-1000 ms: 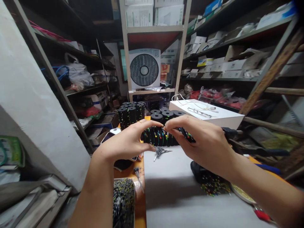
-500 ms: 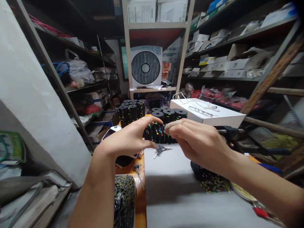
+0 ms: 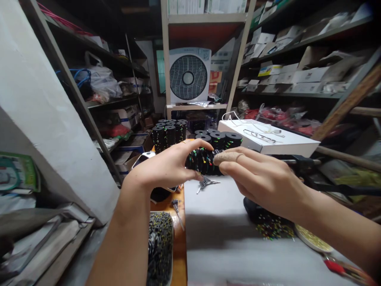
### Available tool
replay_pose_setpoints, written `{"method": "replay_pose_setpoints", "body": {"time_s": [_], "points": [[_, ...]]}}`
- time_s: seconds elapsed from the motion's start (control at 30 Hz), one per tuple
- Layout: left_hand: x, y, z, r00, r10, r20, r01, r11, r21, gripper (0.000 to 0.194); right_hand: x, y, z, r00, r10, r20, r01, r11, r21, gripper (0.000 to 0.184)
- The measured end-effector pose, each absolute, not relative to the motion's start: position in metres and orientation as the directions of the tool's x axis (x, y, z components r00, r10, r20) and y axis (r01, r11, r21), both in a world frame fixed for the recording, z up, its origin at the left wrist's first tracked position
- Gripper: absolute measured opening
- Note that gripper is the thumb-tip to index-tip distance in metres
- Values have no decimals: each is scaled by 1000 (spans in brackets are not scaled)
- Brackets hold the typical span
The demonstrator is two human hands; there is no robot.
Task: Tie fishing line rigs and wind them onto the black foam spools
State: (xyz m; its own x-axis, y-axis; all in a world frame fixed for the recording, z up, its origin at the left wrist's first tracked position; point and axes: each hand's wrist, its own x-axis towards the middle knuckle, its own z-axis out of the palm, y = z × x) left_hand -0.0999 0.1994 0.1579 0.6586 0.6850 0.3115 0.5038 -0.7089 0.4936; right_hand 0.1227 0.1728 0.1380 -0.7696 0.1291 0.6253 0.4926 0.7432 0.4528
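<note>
Between my two hands I hold a short horizontal stack of black rings [image 3: 204, 160] dotted with small coloured beads, lifted above the grey mat [image 3: 232, 238]. My left hand [image 3: 166, 169] curls round the stack's left end, thumb below and fingers over the top. At the stack's right end my right hand [image 3: 258, 178] presses in with its fingers closed together. Behind the stack, more piles of the same black rings [image 3: 169, 133] stand on the table.
A white flat box [image 3: 268, 139] with glasses and a cable on it lies at the right. A tray of small beaded parts [image 3: 159, 246] sits near my left forearm. Loose beaded pieces [image 3: 268, 226] and a dish [image 3: 312, 240] lie at right. Shelves and a fan [image 3: 188, 75] surround the table.
My right hand has pushed the loose ring against the stack and closed in on its end. Both hands and the stack have shifted slightly right and upward in view.
</note>
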Motion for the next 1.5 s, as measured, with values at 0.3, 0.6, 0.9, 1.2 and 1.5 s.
{"method": "replay_pose_setpoints", "body": {"time_s": [0.3,0.6,0.9,1.2,1.5], "points": [[-101,201,157,661,689,297,498,-699,513,53,119,172,141,-846,56,531,439,639,631,23],[-102,203,155,668,667,331,482,-726,490,53,128,168,130,-807,-1,591,435,676,595,23],[-100,203,156,666,671,326,482,-720,500,53,136,157,108,-865,145,481,466,589,660,36],[-120,200,156,556,773,306,573,-623,534,54,204,103,77,-578,470,668,763,601,237,36],[-116,197,164,509,811,288,608,-576,546,35,233,91,34,-387,876,289,913,408,-15,15]]}}
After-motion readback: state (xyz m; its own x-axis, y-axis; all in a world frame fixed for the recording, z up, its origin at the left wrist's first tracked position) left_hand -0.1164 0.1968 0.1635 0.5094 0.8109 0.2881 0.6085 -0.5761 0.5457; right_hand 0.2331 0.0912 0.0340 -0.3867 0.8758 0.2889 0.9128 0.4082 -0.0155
